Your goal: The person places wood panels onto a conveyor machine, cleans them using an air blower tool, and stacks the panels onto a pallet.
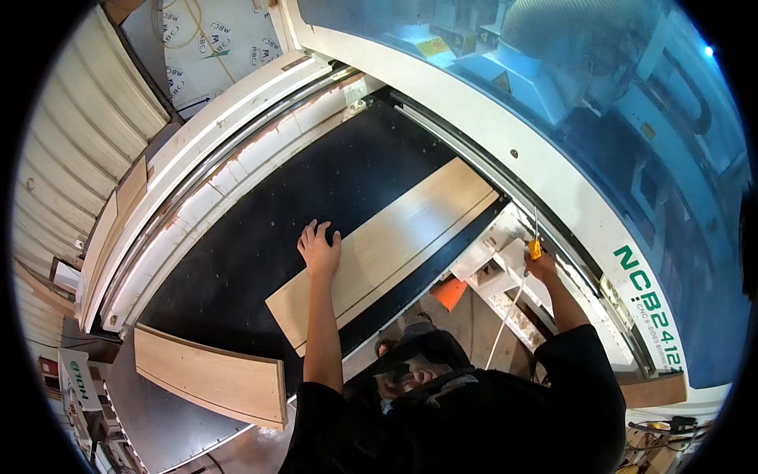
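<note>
My left hand (320, 251) has its fingers spread at the far-left edge of a long light wood-coloured board (403, 229). Its palm appears to be at the board's edge, though I cannot tell whether it presses down. The board has a thin groove along its near side and lies on the black machine table (237, 268). Off to the right, my right hand (542, 268) is closed around a yellow air blow gun (535, 248). A thin nozzle points away from me, and a pale hose (504, 322) hangs below the hand.
Stacked wood-coloured boards (209, 371) lie at the table's near left end. A large white machine with a blue see-through cover (616, 126) stands on the far right side. White rails (213, 150) border the table's left. An orange piece (449, 294) sits below the right side.
</note>
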The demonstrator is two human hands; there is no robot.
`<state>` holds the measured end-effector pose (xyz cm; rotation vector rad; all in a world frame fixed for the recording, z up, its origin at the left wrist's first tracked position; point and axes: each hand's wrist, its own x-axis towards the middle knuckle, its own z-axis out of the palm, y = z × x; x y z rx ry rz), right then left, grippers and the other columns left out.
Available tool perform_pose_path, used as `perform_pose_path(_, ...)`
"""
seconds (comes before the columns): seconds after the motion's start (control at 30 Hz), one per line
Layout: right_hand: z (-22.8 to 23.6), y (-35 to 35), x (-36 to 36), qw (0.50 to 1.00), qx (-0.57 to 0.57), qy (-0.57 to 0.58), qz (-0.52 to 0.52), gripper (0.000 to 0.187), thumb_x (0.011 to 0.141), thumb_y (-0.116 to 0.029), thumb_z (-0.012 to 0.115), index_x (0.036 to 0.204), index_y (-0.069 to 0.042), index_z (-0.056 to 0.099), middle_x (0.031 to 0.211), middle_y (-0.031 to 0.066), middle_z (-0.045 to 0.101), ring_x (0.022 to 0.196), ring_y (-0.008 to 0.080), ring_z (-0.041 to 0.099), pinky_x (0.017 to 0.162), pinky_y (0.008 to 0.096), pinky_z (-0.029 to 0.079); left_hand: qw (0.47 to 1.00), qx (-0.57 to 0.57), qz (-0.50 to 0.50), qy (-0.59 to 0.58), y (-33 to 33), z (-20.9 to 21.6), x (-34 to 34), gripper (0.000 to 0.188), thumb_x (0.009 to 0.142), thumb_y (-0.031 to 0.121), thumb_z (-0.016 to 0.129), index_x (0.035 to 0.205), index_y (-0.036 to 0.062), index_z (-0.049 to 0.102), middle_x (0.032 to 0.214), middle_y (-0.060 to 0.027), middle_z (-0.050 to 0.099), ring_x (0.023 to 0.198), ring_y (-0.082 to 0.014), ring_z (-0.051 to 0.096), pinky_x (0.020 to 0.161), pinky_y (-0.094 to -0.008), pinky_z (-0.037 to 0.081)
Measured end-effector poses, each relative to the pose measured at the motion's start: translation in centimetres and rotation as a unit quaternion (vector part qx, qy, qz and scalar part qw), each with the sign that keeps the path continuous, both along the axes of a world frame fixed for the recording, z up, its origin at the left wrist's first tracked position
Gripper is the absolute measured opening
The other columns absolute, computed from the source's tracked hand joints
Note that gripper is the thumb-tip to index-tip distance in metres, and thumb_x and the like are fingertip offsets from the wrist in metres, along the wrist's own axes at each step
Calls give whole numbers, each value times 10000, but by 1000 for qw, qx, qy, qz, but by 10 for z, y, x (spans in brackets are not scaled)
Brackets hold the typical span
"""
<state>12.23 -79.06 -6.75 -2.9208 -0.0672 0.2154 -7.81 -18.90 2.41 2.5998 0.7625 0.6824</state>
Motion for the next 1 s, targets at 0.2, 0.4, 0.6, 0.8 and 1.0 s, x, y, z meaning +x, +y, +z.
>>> perform_pose_path(0.2,25,19,0,992,28,122,-25,595,917,-558,596,1282,-88,616,1211,206,676,1146,396,629,993,464,493,1000,8,-14,-23,6,-2,-7,359,894,275,686,1224,135,671,1404,-150,549,1350,-345,455,1140,-517,304)
perform_pose_path(0.4,24,21,1,998,-14,67,-1,566,923,-543,571,1242,-84,659,1175,234,689,1142,403,635,1021,478,485,1000,1,0,-17,7,0,-2,389,884,290,700,1243,143,667,1436,-143,533,1377,-347,433,1160,-514,285)
perform_pose_path(0.6,28,20,-11,999,25,36,8,556,914,-501,617,1285,-87,611,1233,234,656,1166,419,605,1031,480,472,1000,-2,7,-2,6,-3,-4,389,881,292,707,1245,158,675,1438,-131,539,1381,-337,435,1160,-514,286)
perform_pose_path(0.8,34,18,-13,997,42,71,4,570,915,-532,606,1238,-64,628,1209,249,659,1138,424,614,1004,486,482,1000,-10,1,2,1,-3,-7,377,890,276,692,1238,133,675,1423,-155,551,1379,-352,440,1157,-516,292)
perform_pose_path(1.0,47,25,-8,994,43,95,9,601,918,-553,586,1263,-62,611,1221,235,661,1145,421,621,1007,490,485,1000,2,-4,-19,8,-4,-3,377,882,285,699,1230,142,679,1422,-146,550,1373,-351,446,1155,-513,297)
